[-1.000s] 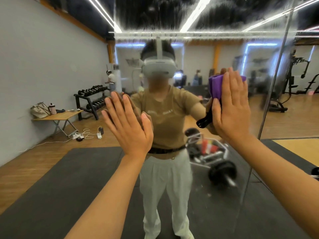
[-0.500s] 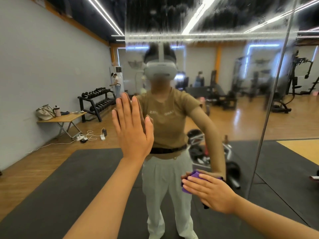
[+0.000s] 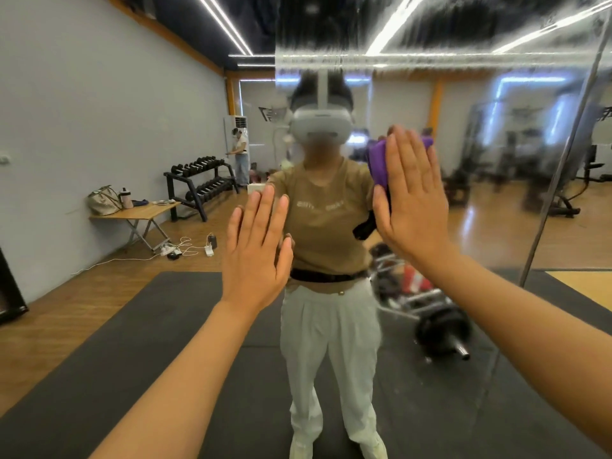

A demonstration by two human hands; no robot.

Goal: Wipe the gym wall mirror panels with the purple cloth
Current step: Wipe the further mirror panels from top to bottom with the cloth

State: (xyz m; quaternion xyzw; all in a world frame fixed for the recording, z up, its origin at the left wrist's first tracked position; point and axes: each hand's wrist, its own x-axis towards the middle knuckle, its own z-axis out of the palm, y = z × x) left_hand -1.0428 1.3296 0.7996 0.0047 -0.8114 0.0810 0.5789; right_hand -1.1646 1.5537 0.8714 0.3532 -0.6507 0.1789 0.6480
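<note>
A person stands facing a gym wall mirror panel (image 3: pixel 496 226). The right hand (image 3: pixel 412 200) is flat with straight fingers held close together, pressing a folded purple cloth (image 3: pixel 379 162) against the glass at about head height; the cloth shows past the thumb side and above the fingertips. The left hand (image 3: pixel 256 256) is also flat on the mirror, lower and to the left, with fingers straight and slightly spread, holding nothing.

The reflection shows the person in a tan T-shirt with pale lettering across the chest, too blurred to read, and white trousers. A streaky wet band (image 3: pixel 430 59) crosses the mirror above the hands.

To the left, a folding table (image 3: pixel 139 213) against the wall carries a beige bag (image 3: pixel 104 202) and a bottle (image 3: pixel 126 197); what the bag holds is not visible. Beyond it stands a dumbbell rack (image 3: pixel 202 180) filled with dark dumbbells.
</note>
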